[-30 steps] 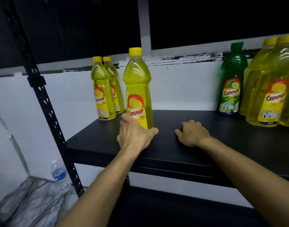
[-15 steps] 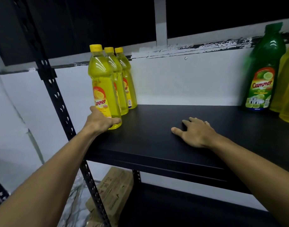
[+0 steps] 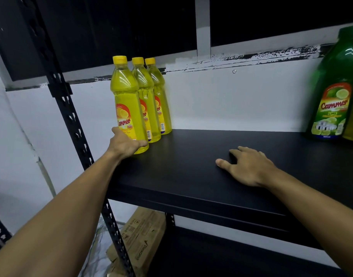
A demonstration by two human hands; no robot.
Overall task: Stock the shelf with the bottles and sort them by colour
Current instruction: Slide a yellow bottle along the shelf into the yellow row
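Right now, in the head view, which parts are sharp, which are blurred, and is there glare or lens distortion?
Head view: the three yellow bottles at left are fairly sharp, with soft glare on their shoulders; the green bottle at the right edge is smeared and leans from wide-angle distortion; the black shelf is dim and matte, without glare.
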